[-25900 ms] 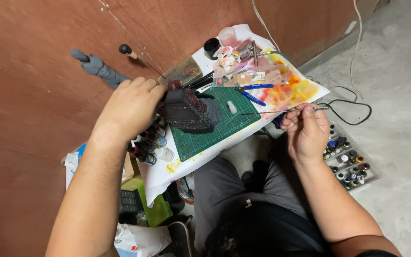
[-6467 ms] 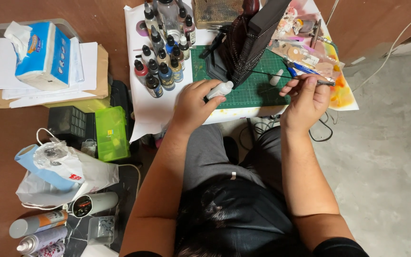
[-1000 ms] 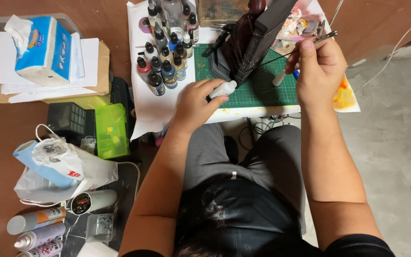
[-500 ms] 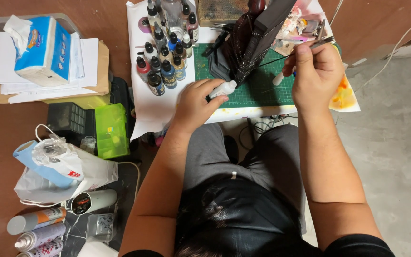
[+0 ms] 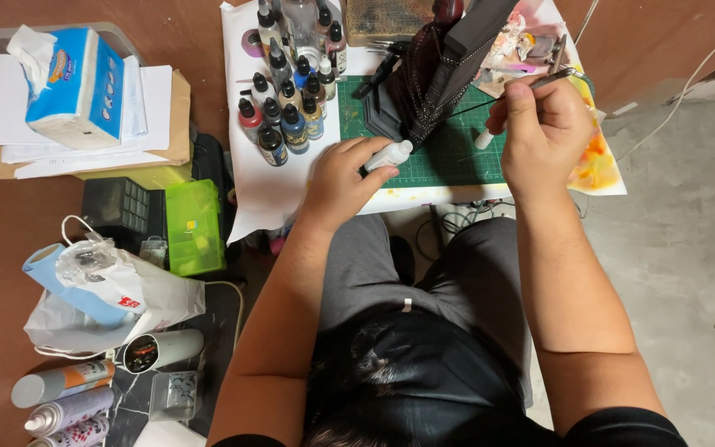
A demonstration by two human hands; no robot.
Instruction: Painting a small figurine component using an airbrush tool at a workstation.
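Clearly the painting step is in hand, seen from the head camera: the left hand is clenched around a white handle that steadies the dark model standing on the far green cutting mat. The right hand grasps a thin metal-ferruled brush beside the model. Paint bottles cluster to the left. Next, I judge, comes a light, steady stroke.

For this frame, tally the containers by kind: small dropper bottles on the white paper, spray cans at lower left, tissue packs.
Dropper bottles: about 12, some overlap
Spray cans: 3
Tissue packs: 1
Total: about 16
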